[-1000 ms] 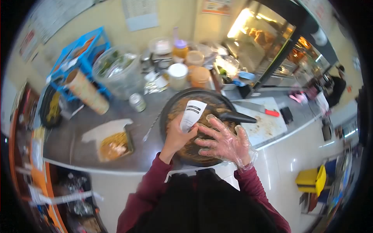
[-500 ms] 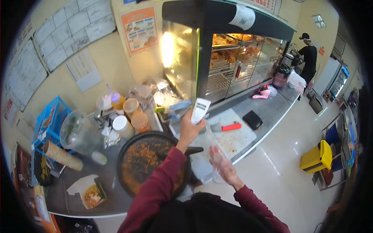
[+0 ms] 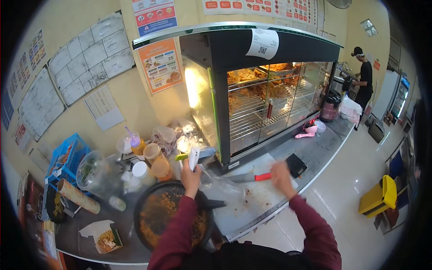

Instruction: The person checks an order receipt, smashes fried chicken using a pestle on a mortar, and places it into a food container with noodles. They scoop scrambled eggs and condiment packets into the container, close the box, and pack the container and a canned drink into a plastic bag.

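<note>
My left hand (image 3: 191,180) is closed on a printed white slip (image 3: 194,157), seen nearly edge-on, above the rim of the large black pan (image 3: 148,211). Clear plastic (image 3: 225,184) trails from beside that hand over the white cutting board (image 3: 252,211); whether it is a bag or a glove I cannot make out. My right hand (image 3: 282,180) is smeared by motion over the board's right side, beside the red handle of a knife (image 3: 262,177). Its fingers are blurred. Brown crumbs lie on the board and in the pan.
A heated glass cabinet (image 3: 270,103) with fried food stands behind the board. A black flat object (image 3: 296,165) lies at right. Sauce tubs (image 3: 161,168), a blue basket (image 3: 67,155) and an open food box (image 3: 107,240) stand left. One person (image 3: 363,74) works far right.
My right hand has come away from the clear plastic and moved up and right toward the knife handle. My left hand moved left and down with the white slip. The view has shifted.
</note>
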Action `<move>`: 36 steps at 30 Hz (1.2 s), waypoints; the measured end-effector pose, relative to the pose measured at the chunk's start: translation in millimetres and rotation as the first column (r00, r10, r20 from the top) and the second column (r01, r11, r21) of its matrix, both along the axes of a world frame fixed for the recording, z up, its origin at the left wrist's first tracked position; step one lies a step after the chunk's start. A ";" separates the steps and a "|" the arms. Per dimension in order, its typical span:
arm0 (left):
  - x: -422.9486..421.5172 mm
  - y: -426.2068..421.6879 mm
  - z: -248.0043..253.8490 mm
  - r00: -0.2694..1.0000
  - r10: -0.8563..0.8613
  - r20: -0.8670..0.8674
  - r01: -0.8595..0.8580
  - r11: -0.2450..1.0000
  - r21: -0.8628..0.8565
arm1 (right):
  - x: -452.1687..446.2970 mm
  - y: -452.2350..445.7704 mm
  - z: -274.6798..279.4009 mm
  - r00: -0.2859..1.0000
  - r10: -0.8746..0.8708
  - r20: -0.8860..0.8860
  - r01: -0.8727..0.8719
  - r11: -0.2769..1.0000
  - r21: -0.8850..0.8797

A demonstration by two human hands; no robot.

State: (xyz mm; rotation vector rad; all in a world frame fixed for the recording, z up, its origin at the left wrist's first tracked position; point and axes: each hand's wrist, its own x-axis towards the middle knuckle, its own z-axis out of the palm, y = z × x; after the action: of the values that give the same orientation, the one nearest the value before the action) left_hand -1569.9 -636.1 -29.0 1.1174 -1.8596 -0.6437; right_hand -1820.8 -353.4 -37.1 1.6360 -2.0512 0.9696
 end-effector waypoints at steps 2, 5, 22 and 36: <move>11.9 -2.0 0.7 0.990 0.046 0.135 -0.028 0.991 -0.135 | -41.2 -52.9 89.2 0.964 -0.116 0.240 0.183 0.942 -0.282; 34.6 -7.6 9.4 0.993 -0.031 0.114 0.042 0.994 -0.098 | -100.3 -107.6 145.5 0.965 -0.218 0.144 0.232 0.969 -0.089; 143.1 82.0 153.3 -0.123 -0.086 -0.989 0.971 0.195 -0.138 | -44.3 -165.9 149.9 0.981 -0.063 0.183 0.045 0.994 0.099; 257.2 107.3 150.7 -0.089 -0.044 -0.995 0.904 0.416 -0.099 | 30.6 -172.3 111.8 0.983 0.069 0.170 -0.027 0.971 -0.238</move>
State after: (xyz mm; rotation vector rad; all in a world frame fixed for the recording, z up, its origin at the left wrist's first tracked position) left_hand -1312.8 -528.8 121.7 -0.1402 -0.6498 -2.1323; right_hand -1790.2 -525.7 74.7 1.5289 -1.9235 1.3637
